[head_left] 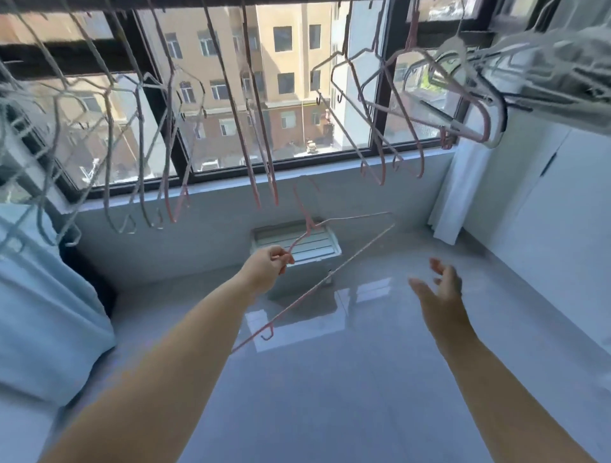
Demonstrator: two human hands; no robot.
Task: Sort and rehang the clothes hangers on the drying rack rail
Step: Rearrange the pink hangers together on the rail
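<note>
My left hand (269, 264) pinches a thin pink wire hanger (334, 269) by one shoulder, its hook pointing up toward the window and its long bar slanting down to the left. My right hand (439, 284) is open, fingers spread, to the right of the hanger and not touching it. Overhead, several pink hangers (373, 132) and white-grey hangers (132, 158) dangle from the dark rack rail (297, 1) along the top edge. A dense bunch of white hangers (529, 66) crowds the upper right.
A large black-framed window (251, 99) fills the far side above a low grey wall. A white slatted bin (297, 244) stands on the glossy tiled floor. Pale blue fabric (43, 314) hangs at the left, and white cabinets (545, 214) line the right.
</note>
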